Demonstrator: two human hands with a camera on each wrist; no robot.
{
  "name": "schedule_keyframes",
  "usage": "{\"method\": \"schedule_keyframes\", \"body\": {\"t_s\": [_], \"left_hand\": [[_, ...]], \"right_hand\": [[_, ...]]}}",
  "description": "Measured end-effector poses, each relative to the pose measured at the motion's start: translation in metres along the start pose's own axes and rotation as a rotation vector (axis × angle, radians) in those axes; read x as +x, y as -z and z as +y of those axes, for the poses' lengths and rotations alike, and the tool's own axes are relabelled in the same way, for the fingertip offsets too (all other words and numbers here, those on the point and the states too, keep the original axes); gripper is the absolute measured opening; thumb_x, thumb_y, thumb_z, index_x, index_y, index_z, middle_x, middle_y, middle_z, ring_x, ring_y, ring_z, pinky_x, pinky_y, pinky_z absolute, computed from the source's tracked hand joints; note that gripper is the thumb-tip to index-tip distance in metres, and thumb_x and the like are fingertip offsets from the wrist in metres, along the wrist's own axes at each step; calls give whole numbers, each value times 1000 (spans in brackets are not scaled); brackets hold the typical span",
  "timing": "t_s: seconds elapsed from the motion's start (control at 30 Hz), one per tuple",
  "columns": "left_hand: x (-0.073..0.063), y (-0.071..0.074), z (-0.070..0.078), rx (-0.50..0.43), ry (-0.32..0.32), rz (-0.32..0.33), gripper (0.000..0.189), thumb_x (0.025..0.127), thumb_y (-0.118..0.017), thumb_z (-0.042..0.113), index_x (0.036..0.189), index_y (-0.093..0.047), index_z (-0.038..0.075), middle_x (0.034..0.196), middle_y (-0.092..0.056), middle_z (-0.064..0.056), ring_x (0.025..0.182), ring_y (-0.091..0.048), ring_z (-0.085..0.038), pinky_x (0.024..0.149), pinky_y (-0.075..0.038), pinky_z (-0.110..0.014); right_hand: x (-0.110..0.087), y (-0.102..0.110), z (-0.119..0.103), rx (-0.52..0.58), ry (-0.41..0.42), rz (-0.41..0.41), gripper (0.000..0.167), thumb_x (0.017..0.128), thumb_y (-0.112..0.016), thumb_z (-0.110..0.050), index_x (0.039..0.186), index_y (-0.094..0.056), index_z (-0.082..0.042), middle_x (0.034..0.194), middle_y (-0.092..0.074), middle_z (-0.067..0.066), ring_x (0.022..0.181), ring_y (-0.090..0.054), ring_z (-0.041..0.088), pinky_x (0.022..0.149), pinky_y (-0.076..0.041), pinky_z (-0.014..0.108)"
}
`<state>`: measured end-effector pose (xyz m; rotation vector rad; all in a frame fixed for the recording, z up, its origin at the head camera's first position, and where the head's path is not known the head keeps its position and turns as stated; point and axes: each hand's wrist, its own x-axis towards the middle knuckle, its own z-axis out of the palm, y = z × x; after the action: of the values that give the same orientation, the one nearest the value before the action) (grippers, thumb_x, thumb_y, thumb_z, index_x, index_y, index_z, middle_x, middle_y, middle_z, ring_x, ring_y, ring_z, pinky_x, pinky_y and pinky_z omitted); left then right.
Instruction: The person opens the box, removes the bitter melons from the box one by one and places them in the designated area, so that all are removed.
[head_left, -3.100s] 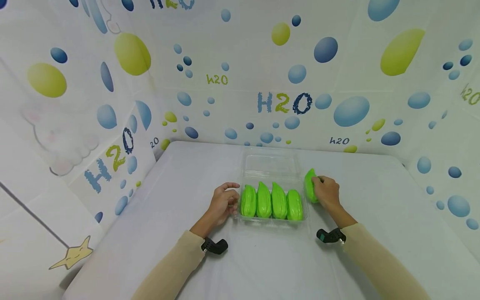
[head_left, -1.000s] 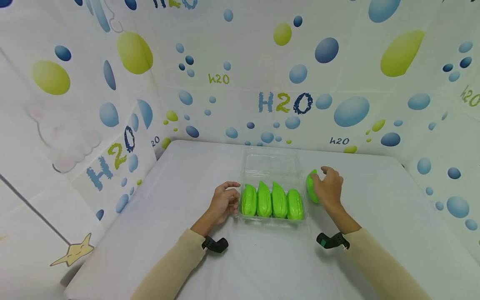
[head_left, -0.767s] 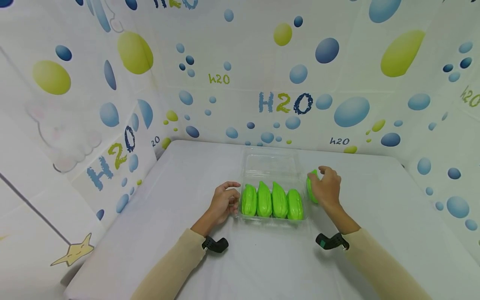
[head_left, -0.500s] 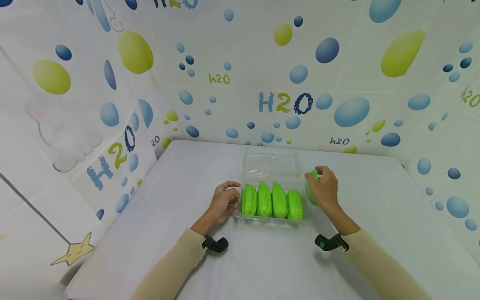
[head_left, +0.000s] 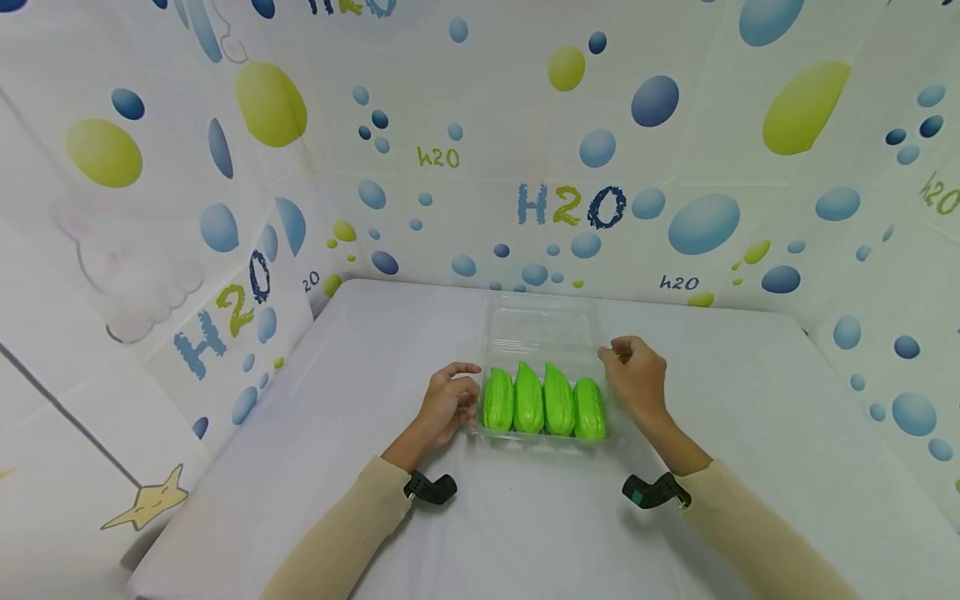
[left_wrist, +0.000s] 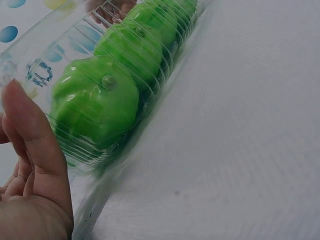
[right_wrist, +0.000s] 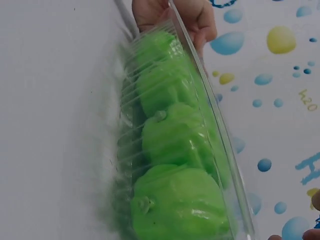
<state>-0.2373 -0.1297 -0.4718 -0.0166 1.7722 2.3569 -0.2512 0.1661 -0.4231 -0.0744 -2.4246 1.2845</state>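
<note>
Four green pieces [head_left: 528,402] lie side by side in a clear box [head_left: 551,439], a hand at either end

Head view: the box sits on the white tabletop [head_left: 360,375], its long axis running from left to right and its lid [head_left: 542,323] folded back on the far side. The pieces lie across that axis, pointing away from the person. The right hand [head_left: 637,382] is just beside the box's right edge, so the row lies to its left and the rightmost piece [head_left: 589,410] is the nearest to it. Its thumb and index finger look slightly apart; the palm hides the rest, and I cannot tell whether the fingers hold anything. The left hand [head_left: 448,402] is beside the opposite edge, nearest the leftmost piece, its fingers loosely bent and gripping nothing that shows.

Left wrist view: the left thumb stands up at the corner of the box, and the nubbed end of one piece faces the camera through the ridged wall.

Right wrist view: the row stretches from the rightmost piece, close up, toward the left hand at the far end. Only fingertips of the right hand enter at the lower right, too little to show a grip.
</note>
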Motion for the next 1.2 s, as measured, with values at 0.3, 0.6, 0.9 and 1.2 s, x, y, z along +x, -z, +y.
{"method": "schedule_keyframes", "body": {"t_s": [0.3,0.6,0.9,1.2], "left_hand": [[-1,0,1,14,6,2,45,87,-51,0,132,-46,-5,60,-48,-1,44,-44,-11,40,-44,-24],[-1,0,1,11,7,6,44,88,-51,1,132,-47,-4,60,-48,-2,44,-44,-11,40,-45,-25],[-1,-1,1,2,9,5,43,89,-50,0,132,-47,-4,59,-49,-2,43,-44,-11,39,-45,-25],[-2,-2,3,-2,7,3,43,88,-50,0,131,-47,-3,60,-49,-2,43,-44,-11,39,-45,-24]], "right_hand": [[-9,-9,-4,-11,29,-106,32,95,-64,-26,108,-71,2,97,-73,19,76,-73,26,70,-59,40],[-17,-24,-6,-43,70,-149,35,93,-66,-26,111,-71,4,104,-72,19,96,-67,34,82,-56,49],[-21,-32,-11,-53,103,-176,39,93,-67,-25,116,-69,6,105,-72,21,95,-68,33,79,-57,49],[-25,-41,-14,-146,150,-237,45,94,-66,-26,123,-66,9,110,-70,25,99,-67,35,82,-56,51]]}}
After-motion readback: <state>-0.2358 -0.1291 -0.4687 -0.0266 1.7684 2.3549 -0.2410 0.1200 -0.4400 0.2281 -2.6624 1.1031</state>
